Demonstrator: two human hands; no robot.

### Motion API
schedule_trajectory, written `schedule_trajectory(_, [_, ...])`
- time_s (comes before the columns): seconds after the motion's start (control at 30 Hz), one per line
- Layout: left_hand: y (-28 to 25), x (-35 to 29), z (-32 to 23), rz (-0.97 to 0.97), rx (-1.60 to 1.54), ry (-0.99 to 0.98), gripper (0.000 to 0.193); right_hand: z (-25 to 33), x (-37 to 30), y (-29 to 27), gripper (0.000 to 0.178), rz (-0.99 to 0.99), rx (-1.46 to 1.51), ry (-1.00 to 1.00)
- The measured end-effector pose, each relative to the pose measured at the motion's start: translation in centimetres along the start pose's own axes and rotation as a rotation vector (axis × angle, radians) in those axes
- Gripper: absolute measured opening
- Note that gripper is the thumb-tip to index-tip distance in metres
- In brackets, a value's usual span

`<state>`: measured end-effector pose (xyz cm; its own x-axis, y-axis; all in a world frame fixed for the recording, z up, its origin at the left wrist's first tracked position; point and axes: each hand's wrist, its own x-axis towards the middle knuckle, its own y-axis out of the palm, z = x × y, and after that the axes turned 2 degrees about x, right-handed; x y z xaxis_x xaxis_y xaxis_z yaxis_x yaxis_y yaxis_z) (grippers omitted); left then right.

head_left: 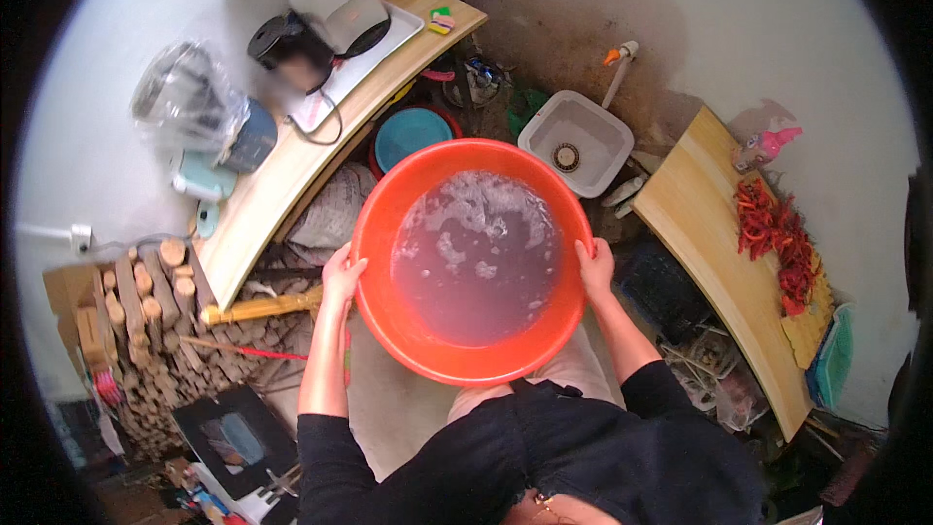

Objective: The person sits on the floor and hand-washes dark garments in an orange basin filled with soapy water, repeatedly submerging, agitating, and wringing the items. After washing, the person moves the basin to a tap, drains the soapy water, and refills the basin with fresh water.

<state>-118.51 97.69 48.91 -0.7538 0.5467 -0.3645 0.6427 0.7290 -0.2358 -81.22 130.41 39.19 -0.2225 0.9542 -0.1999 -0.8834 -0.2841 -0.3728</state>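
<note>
A large orange-red plastic basin (pixel 437 358) is held up in front of my body, above the floor. Cloudy greyish water (pixel 476 292) with patches of white foam fills its lower part. My left hand (pixel 342 274) grips the rim on the left, thumb on top. On the opposite side, my right hand (pixel 596 268) holds the rim in the same way. The fingers under the rim are mostly hidden. Just beyond the basin, at the far right, sits a grey square sink (pixel 614 157) with a round drain, below a wall tap (pixel 625 52) with an orange handle.
A wooden counter (pixel 255 224) on the left bears appliances and a sponge (pixel 441 20). Another wooden counter (pixel 714 233) on the right carries red dried peppers (pixel 768 224). Stacked firewood (pixel 146 379) lies at left. A blue basin (pixel 413 136) stands beyond mine.
</note>
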Motion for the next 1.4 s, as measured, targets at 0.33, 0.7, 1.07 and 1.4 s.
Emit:
schedule_trajectory(0.33, [11.3,20.3,-9.0,0.046,0.306,-0.052,0.044,-4.8,13.2,3.4,0.023,-0.153,0.104,0.104])
schedule_trajectory(0.7, [18.5,31.8,-10.3,0.255,0.296,-0.147,0.045,-9.0,18.2,4.1,0.031,-0.242,0.085,0.281])
schedule_trajectory(1.07, [19.2,35.5,-14.0,0.491,0.316,-0.254,0.043,-12.0,16.1,6.4,0.041,-0.228,-0.158,0.397])
schedule_trajectory(1.4, [19.4,36.9,-17.5,0.541,0.449,-0.321,0.042,-10.0,14.8,7.5,0.043,-0.176,-0.132,0.492])
